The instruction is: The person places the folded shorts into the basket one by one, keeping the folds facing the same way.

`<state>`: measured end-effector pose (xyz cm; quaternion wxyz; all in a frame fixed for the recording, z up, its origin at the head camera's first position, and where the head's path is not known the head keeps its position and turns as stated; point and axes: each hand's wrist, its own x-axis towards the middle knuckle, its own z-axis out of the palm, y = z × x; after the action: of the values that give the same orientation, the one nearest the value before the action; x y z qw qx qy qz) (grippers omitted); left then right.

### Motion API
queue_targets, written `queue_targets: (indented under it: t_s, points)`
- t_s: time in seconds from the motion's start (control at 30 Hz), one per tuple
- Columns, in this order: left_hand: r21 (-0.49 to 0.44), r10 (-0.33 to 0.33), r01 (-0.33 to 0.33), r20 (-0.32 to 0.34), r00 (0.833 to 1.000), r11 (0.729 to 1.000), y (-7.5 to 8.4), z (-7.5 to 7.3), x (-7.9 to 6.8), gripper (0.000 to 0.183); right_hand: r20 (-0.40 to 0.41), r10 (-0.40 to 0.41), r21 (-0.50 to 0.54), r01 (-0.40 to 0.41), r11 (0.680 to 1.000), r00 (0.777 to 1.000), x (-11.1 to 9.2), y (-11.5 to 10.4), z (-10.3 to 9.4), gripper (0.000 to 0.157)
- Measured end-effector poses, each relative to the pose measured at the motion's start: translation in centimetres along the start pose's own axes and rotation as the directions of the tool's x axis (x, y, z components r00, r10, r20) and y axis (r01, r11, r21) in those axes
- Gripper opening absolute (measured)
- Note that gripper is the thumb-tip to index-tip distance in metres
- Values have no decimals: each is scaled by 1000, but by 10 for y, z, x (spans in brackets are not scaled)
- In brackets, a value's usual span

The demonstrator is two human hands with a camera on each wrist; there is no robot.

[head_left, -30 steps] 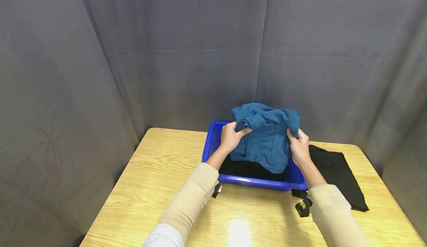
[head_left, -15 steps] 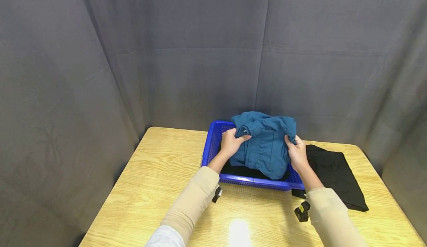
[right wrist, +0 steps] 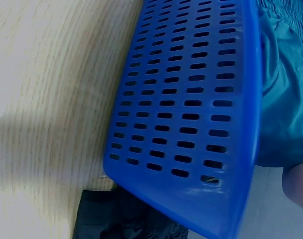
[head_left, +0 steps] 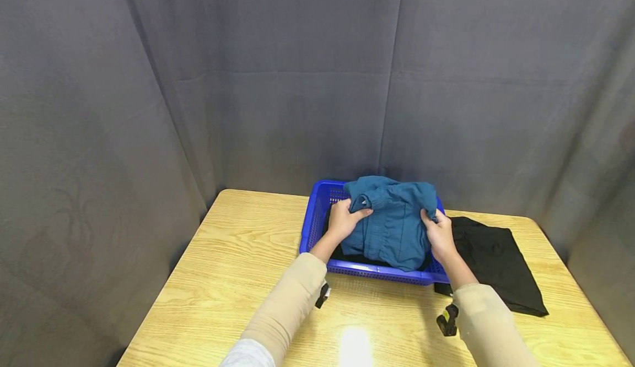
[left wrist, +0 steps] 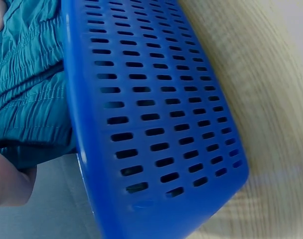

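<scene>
A folded teal garment with a gathered elastic waistband point(head_left: 392, 224) lies over the blue perforated basket point(head_left: 310, 218), partly down inside it. My left hand point(head_left: 342, 219) pinches its left edge, thumb on top. On the opposite side my right hand point(head_left: 439, 233) grips the right edge between thumb and fingers. Dark cloth point(head_left: 347, 254) shows beneath the garment inside the basket. In the left wrist view the teal garment point(left wrist: 32, 89) rises beside the basket wall point(left wrist: 156, 114), with part of the left hand point(left wrist: 9, 181) at its edge. The right wrist view shows the right hand point(right wrist: 298, 186) against the teal cloth.
A folded black garment point(head_left: 501, 265) lies on the wooden table point(head_left: 238, 257) to the right of the basket, one corner reaching under the basket's edge. Grey curtains point(head_left: 297, 80) hang behind the table and along both sides.
Both hands have lowered the teal garment toward the basket, bringing it down and slightly nearer. The grips stay the same, and the basket and black garment have not moved noticeably.
</scene>
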<state>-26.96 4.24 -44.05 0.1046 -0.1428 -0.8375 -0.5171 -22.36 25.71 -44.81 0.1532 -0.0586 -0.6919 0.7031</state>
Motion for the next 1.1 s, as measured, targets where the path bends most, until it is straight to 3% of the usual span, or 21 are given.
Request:
queue_targets:
  t_s: [0.27, 0.4, 0.53, 0.63, 0.77, 1.1]
  points:
    - [24, -9, 9, -6, 1000, 1000, -9, 6, -1, 38, -6, 19, 3, -19, 1000, 1000, -2, 6, -1, 18]
    - [27, -13, 13, 5, 1000, 1000, -10, 7, -3, 37, -6, 37, -52, -38, 998, 999, -3, 9, -2, 12]
    - [41, -31, 30, 21, 999, 999, -14, 8, -5, 39, 5, 52, -131, -51, 990, 999, -3, 12, -3, 25]
    - [63, -36, 35, 19, 999, 997, -18, 9, -5, 38, 6, 63, -160, -61, 985, 998, -2, 16, -3, 23]
    - [60, -29, 29, 9, 1000, 998, -21, 10, -6, 33, 4, 89, -186, -87, 979, 996, -1, 19, -4, 19]
    - [21, -43, 43, 3, 999, 999, -29, 15, -7, 31, -15, 119, -191, -119, 974, 993, -1, 24, -3, 26]
